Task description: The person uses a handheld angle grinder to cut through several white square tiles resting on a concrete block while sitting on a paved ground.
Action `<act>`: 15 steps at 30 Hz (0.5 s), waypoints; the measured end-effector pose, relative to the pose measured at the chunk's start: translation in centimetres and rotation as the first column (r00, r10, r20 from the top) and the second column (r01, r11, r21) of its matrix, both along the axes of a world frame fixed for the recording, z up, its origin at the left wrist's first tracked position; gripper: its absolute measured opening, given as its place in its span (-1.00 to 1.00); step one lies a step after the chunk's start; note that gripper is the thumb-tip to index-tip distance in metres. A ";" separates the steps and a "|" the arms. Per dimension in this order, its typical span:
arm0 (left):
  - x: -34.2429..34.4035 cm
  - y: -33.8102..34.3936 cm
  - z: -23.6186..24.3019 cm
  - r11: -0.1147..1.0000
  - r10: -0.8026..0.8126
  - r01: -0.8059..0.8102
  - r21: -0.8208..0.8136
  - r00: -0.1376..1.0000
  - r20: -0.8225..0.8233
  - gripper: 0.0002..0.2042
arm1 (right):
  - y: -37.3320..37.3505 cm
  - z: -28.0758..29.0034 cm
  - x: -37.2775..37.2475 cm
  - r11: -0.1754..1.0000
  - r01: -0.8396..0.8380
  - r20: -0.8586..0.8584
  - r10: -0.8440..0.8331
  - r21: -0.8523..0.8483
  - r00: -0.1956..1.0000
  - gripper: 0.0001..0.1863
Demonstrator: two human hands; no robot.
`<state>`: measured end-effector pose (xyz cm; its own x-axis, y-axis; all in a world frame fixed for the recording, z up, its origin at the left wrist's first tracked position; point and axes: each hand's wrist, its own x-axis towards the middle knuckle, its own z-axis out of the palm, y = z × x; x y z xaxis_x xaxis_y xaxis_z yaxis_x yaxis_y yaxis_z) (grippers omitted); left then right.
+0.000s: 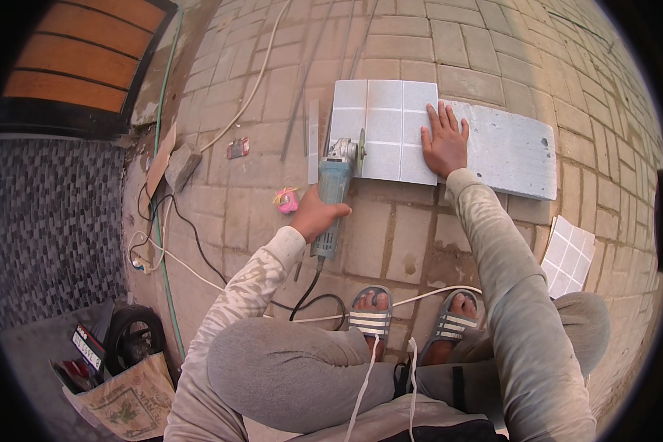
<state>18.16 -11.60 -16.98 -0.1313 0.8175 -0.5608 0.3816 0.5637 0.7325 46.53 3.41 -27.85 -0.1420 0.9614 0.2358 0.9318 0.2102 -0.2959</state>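
My left hand [320, 215] is wrapped round the body of a teal angle grinder [335, 180]. The grinder's thin disc [361, 152] stands upright over a light grey tile [385, 125] marked with white grid lines; whether it touches the surface I cannot tell. A brownish line runs up the tile from the disc. Flat on the tile's right edge lies my right hand [445, 144], fingers spread. Beneath that side is a pale grey block [510, 151], which reaches out to the right. A narrow tile strip [314, 140] lies just left of the tile.
More grid tiles [569, 258] lie at the right. Left of the grinder are a pink roll [287, 200], a small red pack [238, 148] and a stone [183, 168]. A black cord [302, 300], a white cable [254, 81] and a green hose [160, 121] cross the paving.
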 end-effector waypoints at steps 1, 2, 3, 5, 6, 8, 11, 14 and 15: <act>-0.1 -0.1 0.0 1.000 0.007 -0.007 -0.007 1.000 0.002 -0.48 | 0.0 0.0 -0.1 1.000 -0.001 0.001 0.001 0.005 1.000 -0.37; -0.2 -0.1 0.0 1.000 0.014 -0.014 -0.013 1.000 0.004 -0.47 | 0.0 0.0 -0.2 1.000 -0.003 -0.001 0.003 0.005 1.000 -0.37; -0.3 -0.2 0.0 1.000 0.015 -0.015 -0.013 1.000 0.002 -0.47 | 0.0 0.1 -0.3 1.000 -0.003 0.003 0.003 0.000 1.000 -0.37; -0.1 -0.3 -0.1 1.000 0.002 -0.002 0.001 1.000 0.020 -0.46 | 0.0 0.0 0.0 1.000 0.001 0.012 0.000 -0.004 1.000 -0.37; 0.0 -0.3 -0.1 1.000 0.001 -0.001 0.001 1.000 0.022 -0.46 | 0.0 -0.1 0.1 1.000 0.003 0.014 -0.003 -0.003 1.000 -0.37; -0.1 -0.4 -0.3 1.000 0.004 -0.004 0.000 1.000 0.024 -0.46 | 0.0 -0.1 0.0 1.000 0.003 0.012 -0.003 -0.001 1.000 -0.37; -0.3 -0.5 -0.3 1.000 0.004 -0.004 -0.006 1.000 0.020 -0.46 | 0.0 -0.1 -0.1 1.000 0.003 0.020 -0.003 -0.004 1.000 -0.37; -0.3 -0.5 -0.3 1.000 0.014 -0.013 -0.023 0.999 0.029 -0.45 | 0.0 -0.1 -0.1 1.000 0.001 0.020 -0.001 -0.005 1.000 -0.37; -0.3 -0.6 -0.4 1.000 0.014 -0.013 -0.023 0.999 0.029 -0.45 | 0.0 -0.1 -0.1 1.000 0.003 0.022 -0.003 -0.003 1.000 -0.37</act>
<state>17.87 -12.15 -17.35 -0.1256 0.8028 -0.5829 0.3523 0.5854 0.7302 46.42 3.40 -27.91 -0.1445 0.9625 0.2295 0.9387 0.2067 -0.2760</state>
